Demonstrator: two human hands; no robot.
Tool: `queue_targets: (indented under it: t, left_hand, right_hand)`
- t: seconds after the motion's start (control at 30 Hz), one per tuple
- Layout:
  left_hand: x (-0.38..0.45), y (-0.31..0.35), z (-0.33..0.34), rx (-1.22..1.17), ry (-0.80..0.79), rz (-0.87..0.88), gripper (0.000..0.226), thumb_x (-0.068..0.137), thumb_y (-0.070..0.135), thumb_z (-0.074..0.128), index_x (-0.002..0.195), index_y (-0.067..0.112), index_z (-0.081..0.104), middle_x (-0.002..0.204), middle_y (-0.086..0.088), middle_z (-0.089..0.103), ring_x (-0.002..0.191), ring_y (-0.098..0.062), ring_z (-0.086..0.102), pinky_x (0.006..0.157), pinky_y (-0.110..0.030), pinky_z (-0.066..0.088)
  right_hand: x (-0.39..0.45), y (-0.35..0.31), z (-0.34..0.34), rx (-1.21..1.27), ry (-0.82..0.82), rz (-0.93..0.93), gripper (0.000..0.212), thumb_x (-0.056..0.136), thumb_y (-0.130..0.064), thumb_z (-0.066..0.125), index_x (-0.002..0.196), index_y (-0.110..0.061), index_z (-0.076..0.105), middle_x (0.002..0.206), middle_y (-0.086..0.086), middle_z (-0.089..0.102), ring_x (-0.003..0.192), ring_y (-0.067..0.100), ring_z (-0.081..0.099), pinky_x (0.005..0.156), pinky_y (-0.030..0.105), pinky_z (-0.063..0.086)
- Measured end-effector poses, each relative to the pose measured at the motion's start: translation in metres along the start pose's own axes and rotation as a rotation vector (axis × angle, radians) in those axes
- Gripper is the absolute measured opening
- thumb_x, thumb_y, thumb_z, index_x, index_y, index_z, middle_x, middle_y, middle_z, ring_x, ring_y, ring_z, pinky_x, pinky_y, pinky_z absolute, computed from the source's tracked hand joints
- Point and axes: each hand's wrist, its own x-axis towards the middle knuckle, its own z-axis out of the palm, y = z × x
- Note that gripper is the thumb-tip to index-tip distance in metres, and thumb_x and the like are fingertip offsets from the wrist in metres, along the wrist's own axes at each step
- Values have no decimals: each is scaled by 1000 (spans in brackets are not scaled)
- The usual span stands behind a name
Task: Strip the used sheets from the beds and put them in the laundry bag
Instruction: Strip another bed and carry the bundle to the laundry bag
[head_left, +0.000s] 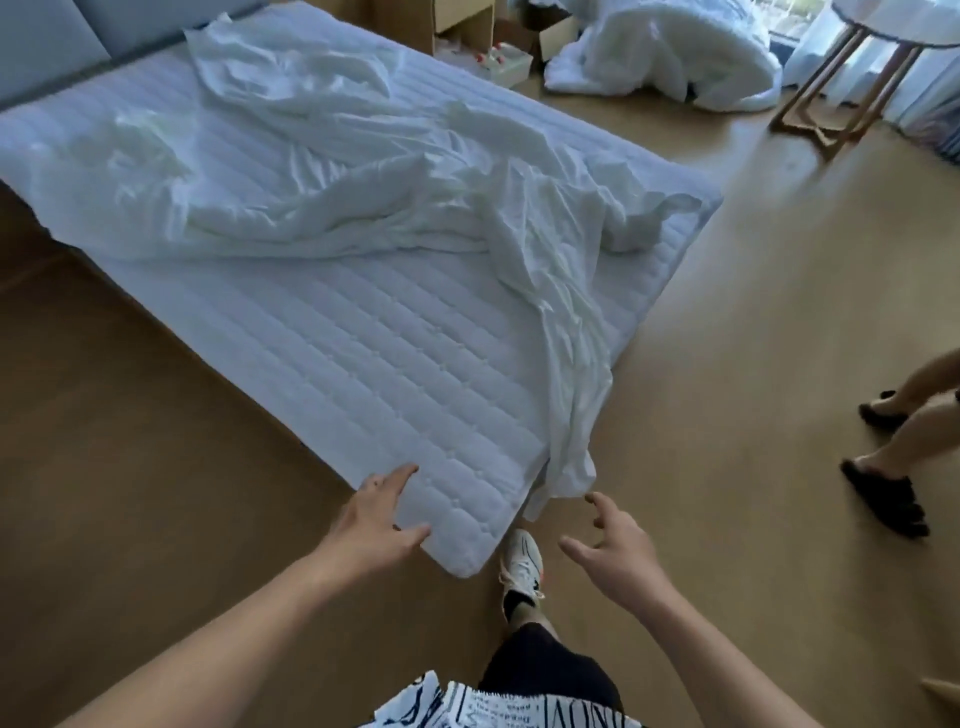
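Here we are at the foot corner of the bed, and the used sheet lies loose and rumpled across the quilted mattress pad, one long twisted tail of it spilling off the near edge toward the floor. The left hand is spread wide, fingers straight, resting on the pad's corner and holding nothing. The right hand hovers just beside the dangling tail, fingers loosely fanned and thumb apart, also empty, not yet touching cloth. The smart play now looks like this: take that hanging tail with the right hand, high up where the fabric bunches, so the pull draws the whole sheet rather than one thin fold. The left hand pressing the corner should keep the pad from sliding along with it. Gather hand over hand into a bundle instead of dragging it over the floor, and mind the white sneaker right under the tail, an easy thing to tread on the cloth with. A heap of white bedding sits on the floor well beyond the bed; no laundry bag can be made out. Another person's sandalled feet stand off to the right, clear of the pull.
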Motion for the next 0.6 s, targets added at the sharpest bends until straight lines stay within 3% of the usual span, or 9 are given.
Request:
queue_targets:
  t: [0.07, 0.17, 0.27, 0.33, 0.43, 0.53, 0.6]
  left_hand:
    - [29, 18, -2, 12, -21, -98, 65, 88, 40, 68, 148, 38, 42, 129, 1, 52, 106, -19, 61, 95, -36, 53]
    - [69, 51, -9, 62, -63, -171, 48, 88, 27, 62, 133, 39, 48, 122, 4, 50, 96, -18, 59, 88, -33, 52]
    - [110, 77, -12, 104, -72, -198, 36, 91, 27, 61, 124, 36, 50, 123, 4, 48, 94, -18, 55, 82, -30, 43]
    - [136, 86, -8, 89, -70, -216, 32, 93, 37, 65, 121, 32, 51, 125, 3, 49, 102, -19, 56, 86, -32, 43]
    - [164, 90, 0, 58, -89, -221, 52, 91, 49, 69, 137, 32, 50, 140, 1, 47, 129, -21, 50, 103, -33, 40]
    - [174, 88, 4, 28, -127, -246, 74, 91, 55, 68, 155, 36, 36, 156, 4, 37, 145, -17, 36, 114, -33, 33]
    - [173, 84, 8, 15, -138, -253, 80, 90, 56, 69, 158, 36, 30, 161, 6, 32, 149, -16, 31, 117, -34, 30]
  right_hand:
    - [53, -8, -19, -9, -61, 8, 64, 92, -39, 74, 147, -21, 47, 126, -1, 54, 115, 17, 57, 98, 38, 52]
    - [130, -13, -39, -32, -121, 32, 56, 92, -34, 74, 140, -16, 53, 126, 0, 58, 107, 15, 54, 92, 34, 50]
    - [206, -7, -43, -12, -150, 96, 71, 88, -40, 78, 146, -14, 47, 135, 8, 58, 118, 28, 59, 97, 43, 52]
    - [252, 2, -37, 30, -149, 173, 89, 83, -45, 82, 152, -11, 38, 144, 16, 50, 129, 36, 54, 105, 48, 49]
    - [301, 8, -24, 226, -117, 327, 91, 75, -47, 89, 144, -9, 42, 139, 15, 56, 125, 39, 58, 103, 50, 52]
    - [325, 4, -9, 368, -48, 403, 71, 80, -32, 86, 138, -10, 50, 134, 12, 61, 121, 36, 60, 99, 47, 53]
    - [328, 3, -6, 337, 32, 424, 46, 87, -19, 71, 131, -11, 57, 128, 14, 63, 117, 38, 61, 95, 45, 53]
